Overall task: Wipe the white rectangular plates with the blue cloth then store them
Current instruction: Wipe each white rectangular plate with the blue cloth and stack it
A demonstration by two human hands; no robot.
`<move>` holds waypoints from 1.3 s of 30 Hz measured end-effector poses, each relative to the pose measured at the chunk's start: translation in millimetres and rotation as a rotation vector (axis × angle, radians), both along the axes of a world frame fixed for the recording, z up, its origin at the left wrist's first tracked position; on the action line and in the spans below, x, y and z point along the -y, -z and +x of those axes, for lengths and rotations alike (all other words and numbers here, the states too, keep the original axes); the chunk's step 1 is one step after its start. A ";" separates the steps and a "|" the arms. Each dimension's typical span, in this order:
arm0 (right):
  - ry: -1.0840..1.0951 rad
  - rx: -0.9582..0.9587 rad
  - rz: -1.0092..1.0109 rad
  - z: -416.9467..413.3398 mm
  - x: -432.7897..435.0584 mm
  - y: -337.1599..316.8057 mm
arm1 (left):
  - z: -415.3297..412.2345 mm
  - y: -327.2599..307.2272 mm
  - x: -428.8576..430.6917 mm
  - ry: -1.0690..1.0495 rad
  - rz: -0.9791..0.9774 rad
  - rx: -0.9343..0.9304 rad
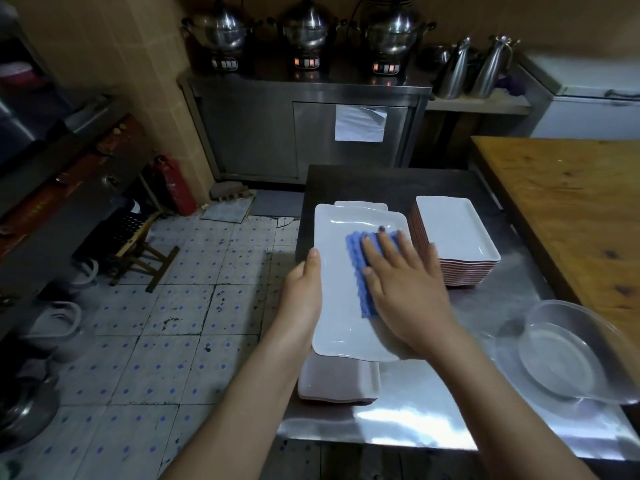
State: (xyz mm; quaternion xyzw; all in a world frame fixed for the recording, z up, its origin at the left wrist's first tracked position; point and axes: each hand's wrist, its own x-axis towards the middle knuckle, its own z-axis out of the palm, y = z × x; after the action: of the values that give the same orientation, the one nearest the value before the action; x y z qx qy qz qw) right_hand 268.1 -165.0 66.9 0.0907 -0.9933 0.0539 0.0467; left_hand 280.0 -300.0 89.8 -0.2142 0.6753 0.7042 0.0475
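Head view: I'm holding one white rectangular plate (337,306) by its left long edge with my left hand (304,289), thumb lying over the rim and the other fingers hidden underneath. My right hand (405,289) is pressing flat, fingers straight, on the blue cloth (356,268), which is lying on the plate's right half. The plate is hanging over a low pile of plates (337,382) at the near left edge of the steel table (415,420). A taller stack of plates (453,233) is standing just right of it. Risk as I'm judging it: I'm gripping only one edge, right by the table's drop to the floor, so pushing hard on the far side could be tipping the plate out of my hand. A wide stroke to the right could be knocking the taller stack. The tabletop is shiny and glaring near me, with a clear glass bowl (568,358) at near right and a wooden top (571,209) beyond it. The room is a dim kitchen with a worn tiled floor (173,306) with blue dots, a steel cabinet (277,133) far off carrying lidded pots (308,26), metal jugs (457,71) to its right, and a red fire extinguisher (173,185) at left.
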 end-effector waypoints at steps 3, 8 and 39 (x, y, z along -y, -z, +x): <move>0.048 0.018 0.033 5.5 -11.6 1.3 | -3.9 -5.6 8.9 -0.016 -0.027 -0.017; -0.060 0.128 -0.139 41.6 13.7 3.7 | -8.1 -5.5 13.3 -0.030 -0.065 -0.017; 0.367 -0.121 -0.961 -11.9 -4.5 8.4 | -4.7 20.6 2.0 -0.027 -0.068 -0.035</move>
State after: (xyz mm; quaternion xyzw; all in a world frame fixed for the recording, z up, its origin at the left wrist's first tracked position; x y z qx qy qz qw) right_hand 256.2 -160.5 58.5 -0.1136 -0.8515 0.4897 0.1490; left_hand 275.3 -302.0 69.2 -0.2124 0.6965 0.6852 0.0188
